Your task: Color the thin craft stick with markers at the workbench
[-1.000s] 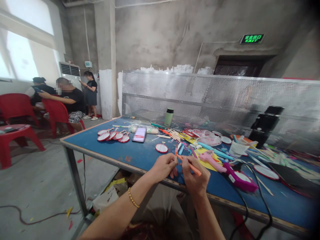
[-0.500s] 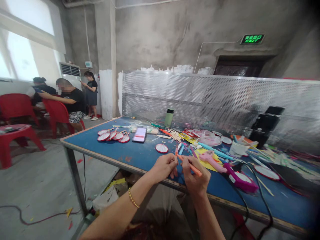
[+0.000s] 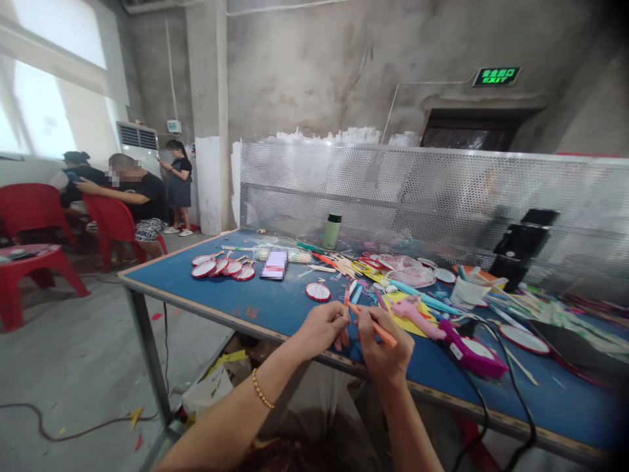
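Note:
My two hands meet over the near edge of the blue table (image 3: 275,305). My right hand (image 3: 386,347) is closed around a thin orange stick (image 3: 382,333) that slants up to the left. My left hand (image 3: 322,328), with a gold bracelet at the wrist, pinches the stick's left end with thumb and fingers pressed together. Just beyond my hands lie a small round red-rimmed mirror (image 3: 318,292), a pink glue gun (image 3: 415,313) on yellow paper, and a magenta glue gun (image 3: 472,354) with a black cord.
Several red-rimmed round pieces (image 3: 222,267) lie at the table's left, a green flask (image 3: 331,231) at the back, craft clutter at right. A perforated metal screen (image 3: 432,196) backs the table. People sit on red chairs (image 3: 111,226) at far left; cables trail on the floor.

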`<state>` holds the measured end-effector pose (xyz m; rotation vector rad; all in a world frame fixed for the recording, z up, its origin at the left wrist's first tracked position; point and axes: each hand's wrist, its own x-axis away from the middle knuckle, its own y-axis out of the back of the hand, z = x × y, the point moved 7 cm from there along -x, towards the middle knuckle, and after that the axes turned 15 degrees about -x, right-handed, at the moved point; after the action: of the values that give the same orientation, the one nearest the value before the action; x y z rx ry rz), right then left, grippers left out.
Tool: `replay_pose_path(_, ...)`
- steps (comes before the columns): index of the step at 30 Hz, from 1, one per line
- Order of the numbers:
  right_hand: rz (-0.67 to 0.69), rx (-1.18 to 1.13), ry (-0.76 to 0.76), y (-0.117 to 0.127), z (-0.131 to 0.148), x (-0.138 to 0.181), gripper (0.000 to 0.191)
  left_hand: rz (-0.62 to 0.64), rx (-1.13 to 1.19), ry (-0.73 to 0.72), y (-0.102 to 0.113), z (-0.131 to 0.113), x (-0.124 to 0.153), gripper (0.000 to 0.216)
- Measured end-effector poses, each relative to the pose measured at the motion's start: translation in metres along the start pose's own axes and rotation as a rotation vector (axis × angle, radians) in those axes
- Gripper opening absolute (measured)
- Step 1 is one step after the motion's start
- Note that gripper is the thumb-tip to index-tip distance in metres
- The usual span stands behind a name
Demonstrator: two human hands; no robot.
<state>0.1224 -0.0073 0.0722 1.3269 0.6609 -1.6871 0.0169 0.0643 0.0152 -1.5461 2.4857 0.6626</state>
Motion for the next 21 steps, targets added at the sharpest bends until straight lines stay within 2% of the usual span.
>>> replay_pose_path(5,0.030,-0.002,0.009,-0.0023,0.0011,-0.0012,0.020,-0.007,-0.004,0.000,0.0004,0.0003,0.0000,0.023)
replay_pose_path(21,-0.009,-0.009,-0.007,0.0008,-0.0020,0.0011,0.018,-0.006,-0.011,-0.006,0.0000,0.0018,-0.0006,0.028)
